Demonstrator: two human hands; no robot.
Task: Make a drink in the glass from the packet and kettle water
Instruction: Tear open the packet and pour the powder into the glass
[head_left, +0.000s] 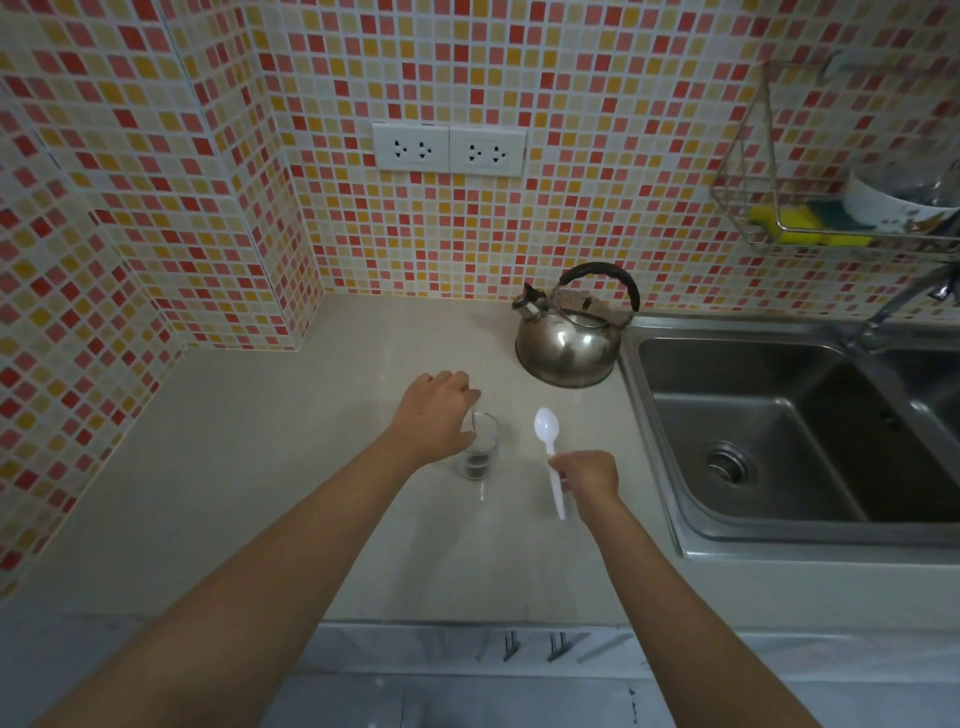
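Note:
A small clear glass stands on the pale counter with dark powder or liquid at its bottom. My left hand curls around the glass's left side and rim. My right hand pinches the handle of a white plastic spoon, bowl pointing away, just right of the glass and above the counter. A steel kettle with a black handle sits behind, next to the sink. No packet is in view.
A steel double sink lies to the right, its tap at the back. A wire rack on the tiled wall holds a sponge and a bowl. Two wall sockets sit above the counter.

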